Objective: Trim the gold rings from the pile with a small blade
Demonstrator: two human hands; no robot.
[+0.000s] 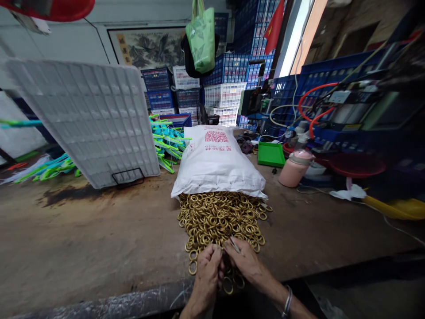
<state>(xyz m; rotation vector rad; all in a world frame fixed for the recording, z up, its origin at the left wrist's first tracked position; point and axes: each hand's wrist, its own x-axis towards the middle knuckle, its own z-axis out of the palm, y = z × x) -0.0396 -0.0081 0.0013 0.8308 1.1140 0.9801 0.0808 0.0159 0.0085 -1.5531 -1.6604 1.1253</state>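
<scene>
A heap of brass-coloured rings (221,219) spills from the open mouth of a white sack (215,161) lying on the worn workbench (99,248). My left hand (206,272) is closed at the near edge of the heap, fingers pinched on rings. Touching it, my right hand (247,262) is closed too and holds a thin metal piece that sticks out between its fingers. Several rings hang or lie just below both hands. A bracelet sits on my right wrist.
A white grid tray (89,119) leans at the left, with green and blue hangers (166,141) behind it. A pink bottle (295,168), a green tray (270,154), a yellow scoop (395,207) and a machine with red hoses stand right. Crates are stacked at the back.
</scene>
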